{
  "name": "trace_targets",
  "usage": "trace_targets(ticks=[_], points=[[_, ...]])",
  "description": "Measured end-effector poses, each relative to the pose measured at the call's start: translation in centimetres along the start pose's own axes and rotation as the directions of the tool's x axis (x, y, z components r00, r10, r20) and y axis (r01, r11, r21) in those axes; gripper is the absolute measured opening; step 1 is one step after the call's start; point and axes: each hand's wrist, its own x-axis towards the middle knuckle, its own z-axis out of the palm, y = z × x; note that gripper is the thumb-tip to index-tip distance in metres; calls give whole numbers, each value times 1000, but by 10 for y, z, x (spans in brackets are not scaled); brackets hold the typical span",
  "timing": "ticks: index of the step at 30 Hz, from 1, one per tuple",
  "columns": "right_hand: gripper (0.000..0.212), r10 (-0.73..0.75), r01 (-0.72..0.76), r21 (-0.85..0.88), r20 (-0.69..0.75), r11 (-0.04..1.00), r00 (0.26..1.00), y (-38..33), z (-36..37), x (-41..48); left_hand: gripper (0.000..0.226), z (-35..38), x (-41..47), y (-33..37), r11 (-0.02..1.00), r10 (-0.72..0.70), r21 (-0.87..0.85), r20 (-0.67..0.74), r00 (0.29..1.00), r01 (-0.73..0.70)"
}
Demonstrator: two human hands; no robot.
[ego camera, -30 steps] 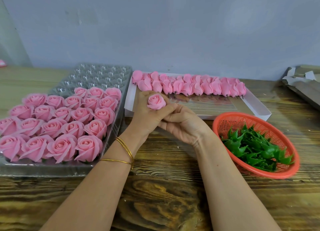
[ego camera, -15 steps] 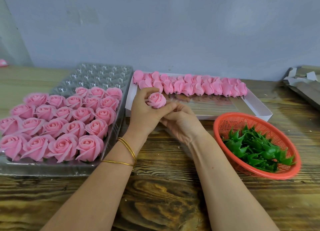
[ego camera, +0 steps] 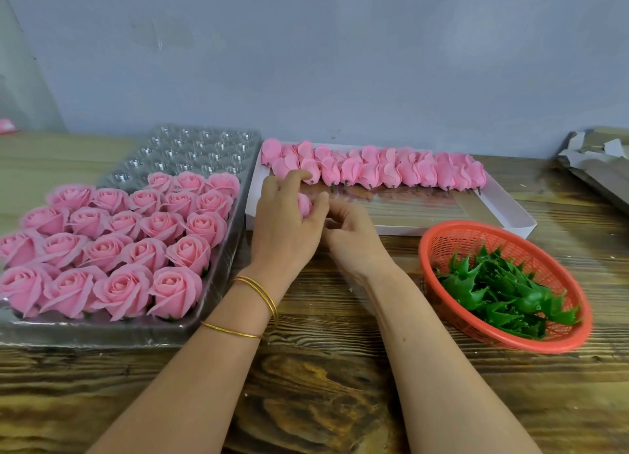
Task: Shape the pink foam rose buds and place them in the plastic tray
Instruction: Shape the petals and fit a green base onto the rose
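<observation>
My left hand [ego camera: 286, 225] grips one pink foam rose bud [ego camera: 304, 204], which shows only partly between its fingers. My right hand [ego camera: 350, 235] is curled right beside it, fingertips at the bud's base; whether they pinch it I cannot tell. The clear plastic tray [ego camera: 190, 150] on the left holds several opened pink roses [ego camera: 143, 249] in rows, with bare cups at its far end. A row of closed pink buds [ego camera: 381, 171] lies along the back of the white box [ego camera: 503, 212].
An orange mesh basket [ego camera: 476, 235] of green plastic calyxes [ego camera: 503, 293] sits at the right. Torn cardboard [ego camera: 599, 161] lies at the far right. The wooden table [ego camera: 323, 385] runs to a grey wall behind.
My left hand has closed over the bud, which showed on top of the fingers before and is now mostly covered. Both hands stayed in front of the white box.
</observation>
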Motion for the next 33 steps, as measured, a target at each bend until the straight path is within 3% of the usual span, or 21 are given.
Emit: trace_targets(ticks=[5, 9, 13, 21, 27, 33], points=[[31, -14, 14, 2, 13, 1000, 1000, 0, 1, -2, 13, 0, 0, -1, 999, 12, 42, 36, 999, -14], [21, -1, 1, 5, 1, 1000, 1000, 0, 0, -2, 17, -2, -1, -1, 994, 12, 111, 51, 999, -17], [33, 28, -28, 25, -18, 999, 999, -1, 1, 0, 12, -4, 0, 0, 985, 35, 170, 58, 998, -44], [26, 55, -54, 24, -59, 998, 997, -2, -1, -1, 11, -7, -2, 4, 974, 41, 221, 50, 998, -51], [30, 40, -41, -2, -82, 999, 996, -4, 1, 0, 26, -5, -1, 4, 986, 27, 165, 60, 998, -36], [33, 67, -65, 18, -130, 998, 989, -4, 1, 1, 19, -2, 3, 3, 988, 25, 153, 60, 998, -34]])
